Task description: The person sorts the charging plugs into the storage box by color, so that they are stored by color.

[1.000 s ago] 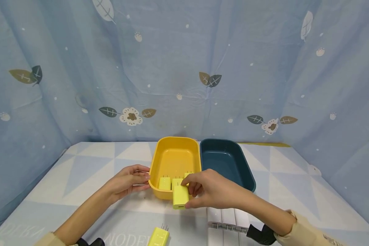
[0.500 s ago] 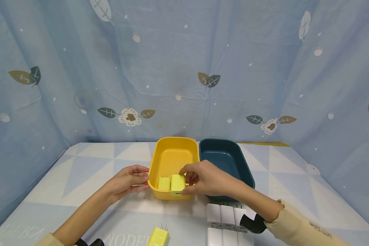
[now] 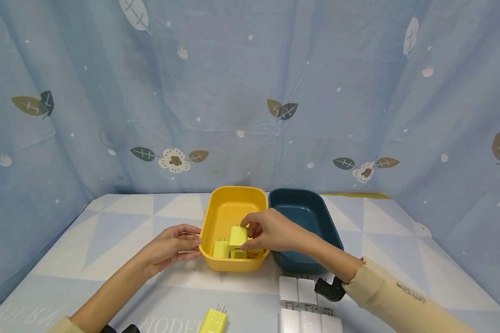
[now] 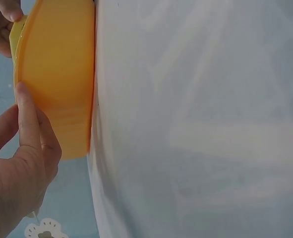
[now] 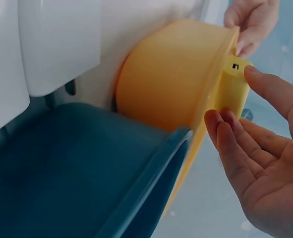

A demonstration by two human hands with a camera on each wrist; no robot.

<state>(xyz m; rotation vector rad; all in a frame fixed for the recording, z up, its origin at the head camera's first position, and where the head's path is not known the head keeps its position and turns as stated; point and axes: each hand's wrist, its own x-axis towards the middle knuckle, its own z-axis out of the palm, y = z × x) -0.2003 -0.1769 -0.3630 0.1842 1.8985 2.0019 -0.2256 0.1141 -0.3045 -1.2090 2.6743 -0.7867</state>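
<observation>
My right hand [image 3: 272, 231] pinches a yellow USB charger [image 3: 238, 237] between thumb and fingers, above the near end of a yellow bin [image 3: 233, 265]. Its prongs point away from me; in the right wrist view, the port end of the charger [image 5: 233, 84] shows. Several more yellow chargers [image 3: 221, 249] sit at the near end inside the bin, partly covered by the held one. At the bin's left side, my left hand [image 3: 172, 245] touches the outer wall and rim with fairly straight fingers. Another yellow charger [image 3: 214, 321] lies on the table near the bottom edge.
A dark blue bin [image 3: 304, 217] stands right against the yellow one. In front of it are rows of white chargers [image 3: 289, 319], partly hidden by my right wrist strap. A patterned cloth [image 3: 121, 245] covers the table, and a blue curtain [image 3: 241, 92] hangs behind.
My right hand has moved forward and slightly left, carrying the yellow charger from the bin's near rim to just above the chargers inside. The left hand keeps its place.
</observation>
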